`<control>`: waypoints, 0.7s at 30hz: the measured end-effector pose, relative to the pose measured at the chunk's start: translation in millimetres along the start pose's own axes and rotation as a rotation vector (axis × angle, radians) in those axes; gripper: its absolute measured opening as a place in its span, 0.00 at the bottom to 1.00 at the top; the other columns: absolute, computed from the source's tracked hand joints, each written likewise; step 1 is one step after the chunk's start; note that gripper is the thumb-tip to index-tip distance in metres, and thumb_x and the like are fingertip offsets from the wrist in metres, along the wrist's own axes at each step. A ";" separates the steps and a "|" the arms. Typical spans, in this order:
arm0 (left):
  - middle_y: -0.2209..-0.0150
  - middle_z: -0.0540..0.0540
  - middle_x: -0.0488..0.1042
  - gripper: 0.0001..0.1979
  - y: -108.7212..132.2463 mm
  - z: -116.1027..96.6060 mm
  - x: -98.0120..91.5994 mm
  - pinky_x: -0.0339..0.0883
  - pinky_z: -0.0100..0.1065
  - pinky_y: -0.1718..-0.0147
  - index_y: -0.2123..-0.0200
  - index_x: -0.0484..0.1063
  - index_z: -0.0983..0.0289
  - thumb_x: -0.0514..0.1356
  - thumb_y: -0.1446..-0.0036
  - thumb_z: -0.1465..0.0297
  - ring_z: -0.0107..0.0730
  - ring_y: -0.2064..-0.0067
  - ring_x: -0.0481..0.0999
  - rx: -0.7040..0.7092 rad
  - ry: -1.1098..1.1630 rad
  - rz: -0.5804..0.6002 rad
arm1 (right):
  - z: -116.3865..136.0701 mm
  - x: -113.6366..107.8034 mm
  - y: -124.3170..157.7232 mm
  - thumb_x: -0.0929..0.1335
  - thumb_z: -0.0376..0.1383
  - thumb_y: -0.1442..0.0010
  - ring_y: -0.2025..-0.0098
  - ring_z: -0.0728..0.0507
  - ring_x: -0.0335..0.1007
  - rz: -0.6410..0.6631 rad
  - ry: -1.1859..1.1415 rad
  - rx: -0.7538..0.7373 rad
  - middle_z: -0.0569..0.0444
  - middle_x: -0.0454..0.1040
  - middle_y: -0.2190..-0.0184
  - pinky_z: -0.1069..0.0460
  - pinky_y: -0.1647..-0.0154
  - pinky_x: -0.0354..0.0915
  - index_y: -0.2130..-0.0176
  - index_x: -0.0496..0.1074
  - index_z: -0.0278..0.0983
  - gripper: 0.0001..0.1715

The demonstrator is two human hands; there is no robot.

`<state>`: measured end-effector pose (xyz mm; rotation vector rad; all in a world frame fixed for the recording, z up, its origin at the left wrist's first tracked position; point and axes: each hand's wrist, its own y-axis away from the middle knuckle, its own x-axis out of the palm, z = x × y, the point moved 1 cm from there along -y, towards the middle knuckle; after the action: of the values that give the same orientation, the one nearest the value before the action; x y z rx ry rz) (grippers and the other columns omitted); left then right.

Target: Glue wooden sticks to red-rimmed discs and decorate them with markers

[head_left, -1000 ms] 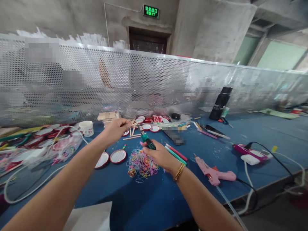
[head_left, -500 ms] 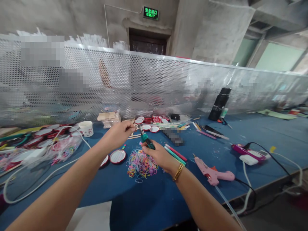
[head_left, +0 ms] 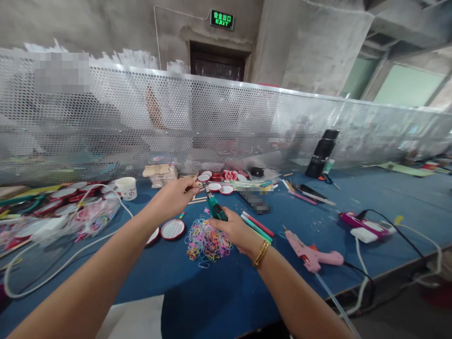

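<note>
- Blue worktable [head_left: 205,301] in the head view, backed by a perforated metal partition [head_left: 226,117]; twelve o'clock means towards that partition.
- Left hand [head_left: 176,195]: thumb and fingers are pinched together on a pale stick [head_left: 200,185], whose small visible end lies at about two o'clock from the hand; its long axis is too small to tell.
- Right hand [head_left: 235,227]: fingers are wrapped round teal-and-black pliers [head_left: 215,205], long axis running from five to eleven o'clock.
- Their tip is just beside the stick, nearer the left hand; whether they touch I cannot tell, nor whether the jaws are parted.
- Loose rubber bands [head_left: 208,241] lie heaped at eight o'clock from the right hand.
- Containers: a paper cup [head_left: 126,189] stands at nine o'clock from the left hand, contents hidden; a clear plastic bag [head_left: 102,214], between eight and nine, holds colourful small pieces.
</note>
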<state>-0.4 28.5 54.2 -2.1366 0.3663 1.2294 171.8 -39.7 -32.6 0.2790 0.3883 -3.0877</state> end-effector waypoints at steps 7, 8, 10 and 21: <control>0.74 0.50 0.70 0.11 0.4 -4.9 2.7 0.54 0.31 0.73 0.72 0.68 0.62 0.53 0.41 0.64 0.26 0.73 0.64 0.007 0.036 0.031 | -3.0 0.7 0.0 0.68 0.36 0.54 0.67 0.48 0.62 -0.001 0.084 0.028 0.56 0.70 0.69 0.51 0.62 0.61 0.65 0.68 0.35 0.14; 0.74 0.50 0.71 0.10 0.6 -5.4 3.0 0.54 0.31 0.73 0.71 0.69 0.62 0.53 0.42 0.64 0.26 0.73 0.64 0.013 0.041 0.033 | -3.9 1.2 0.0 0.67 0.36 0.54 0.68 0.48 0.62 -0.003 0.082 0.031 0.56 0.70 0.70 0.52 0.63 0.60 0.65 0.68 0.35 0.13; 0.73 0.50 0.71 0.09 1.1 -6.6 3.3 0.54 0.31 0.72 0.68 0.70 0.62 0.53 0.42 0.65 0.26 0.73 0.64 0.019 0.044 0.030 | -4.7 2.1 0.1 0.67 0.35 0.54 0.68 0.48 0.63 0.000 0.066 0.030 0.56 0.70 0.71 0.52 0.64 0.60 0.66 0.67 0.36 0.11; 0.72 0.50 0.73 0.08 5.6 -19.6 -1.5 0.53 0.31 0.74 0.67 0.72 0.62 0.55 0.42 0.65 0.27 0.72 0.67 0.015 0.005 -0.047 | 9.6 3.3 3.6 0.66 0.34 0.51 0.71 0.49 0.58 -0.061 0.221 -0.116 0.59 0.65 0.73 0.52 0.67 0.58 0.67 0.62 0.38 0.09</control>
<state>9.0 11.5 60.3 -2.1243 0.3246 1.1915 167.0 -45.6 -25.0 0.6191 0.5899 -3.0859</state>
